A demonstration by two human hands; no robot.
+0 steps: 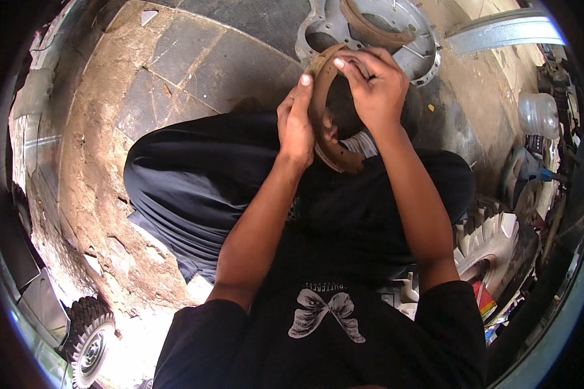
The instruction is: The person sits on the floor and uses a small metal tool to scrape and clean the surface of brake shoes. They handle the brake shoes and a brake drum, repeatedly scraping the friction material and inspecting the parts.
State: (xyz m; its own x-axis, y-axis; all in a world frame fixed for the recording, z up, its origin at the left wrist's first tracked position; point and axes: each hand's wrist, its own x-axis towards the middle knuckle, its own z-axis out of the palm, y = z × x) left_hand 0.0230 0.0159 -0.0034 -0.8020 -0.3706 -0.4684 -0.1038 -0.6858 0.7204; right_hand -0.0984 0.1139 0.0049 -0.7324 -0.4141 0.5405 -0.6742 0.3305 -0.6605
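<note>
Above my lap is a rusty brown brake shoe [318, 107], a curved metal band held roughly on end. My left hand [296, 128] is closed around its left side, thumb along the outer face and fingertips showing inside the curve. At the upper end, my right hand [381, 91] has its fingers bent over the rim, with thumb and forefinger close together. Whether a small thing sits between those fingertips I cannot make out. Just beyond my hands lies a round grey metal housing [427, 65] with holes, and a second curved brown shoe [373, 31] rests on it.
Dark stone tiles [227, 68] and worn concrete lie ahead and left. A metal channel [506, 35] and a clear plastic jar [538, 115] are at the right. A chunky tyre [490, 243] stands by my right knee, and a wheel [92, 343] is at lower left.
</note>
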